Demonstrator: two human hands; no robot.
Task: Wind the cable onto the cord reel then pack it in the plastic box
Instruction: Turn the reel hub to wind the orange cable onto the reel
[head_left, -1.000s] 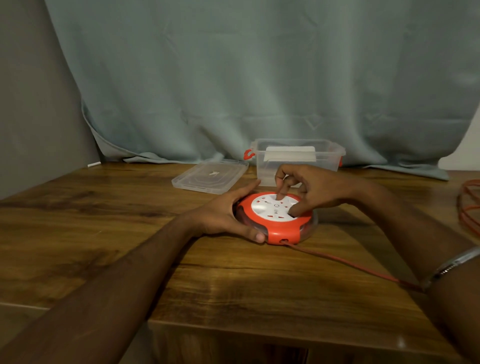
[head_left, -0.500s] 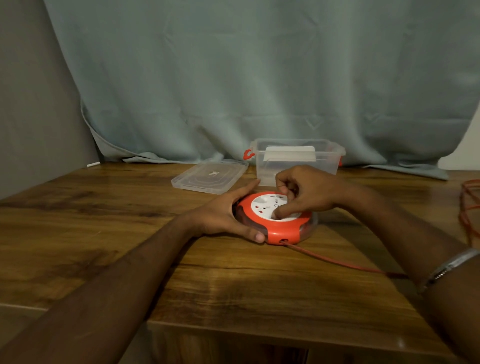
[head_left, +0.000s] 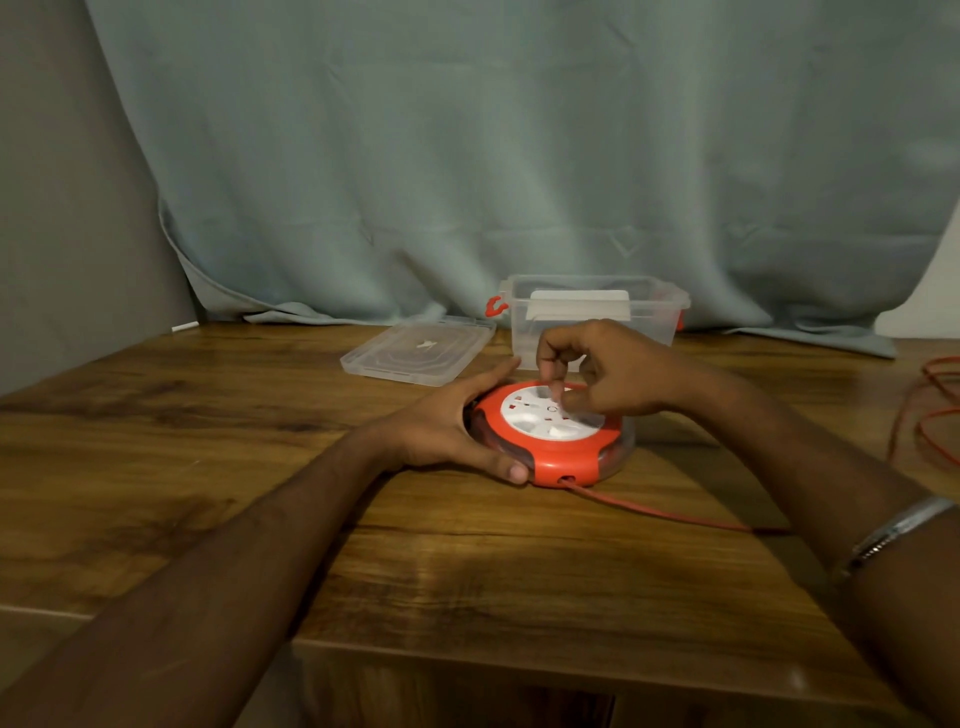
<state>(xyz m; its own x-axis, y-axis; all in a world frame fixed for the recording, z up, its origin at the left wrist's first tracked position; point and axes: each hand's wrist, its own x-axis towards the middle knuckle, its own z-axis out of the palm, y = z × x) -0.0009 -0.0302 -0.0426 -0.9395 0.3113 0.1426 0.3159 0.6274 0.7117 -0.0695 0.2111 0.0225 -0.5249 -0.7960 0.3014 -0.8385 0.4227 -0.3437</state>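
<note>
Head view, looking down over two bare forearms onto a wooden table (head_left: 156, 467). At centre, lying flat: round orange cord reel (head_left: 553, 441) with a white socket face. Left hand (head_left: 447, 426) cupped against the reel's left rim, thumb hooked on the near edge, fingers stretched along the far side, gripping the housing. Right hand (head_left: 608, 371) curled over the white face, fingertips pinched down near the centre; exactly what sits between them too blurred to tell. Metal bangle (head_left: 898, 530) on the right forearm.

Orange cable (head_left: 670, 512) leaving a port on the reel's near edge, running right along the tabletop and passing under the right forearm. More loose orange loops at the far right table edge, cut off by the frame.

Just behind the reel, near the back of the table: clear plastic box (head_left: 597, 312), open, upright, with orange side latches and a pale panel visible through its wall. Beside it on the left, apart from it: clear lid (head_left: 418, 348), lying flat.

Open tabletop wide to the left of the reel and in front of it, up to the near table edge at the bottom. Narrower bare strip between the reel and the loose loops on the right. Grey-blue curtain (head_left: 519, 156) hanging behind, hem resting on the table's back edge. Grey wall (head_left: 62, 208) on the left.
</note>
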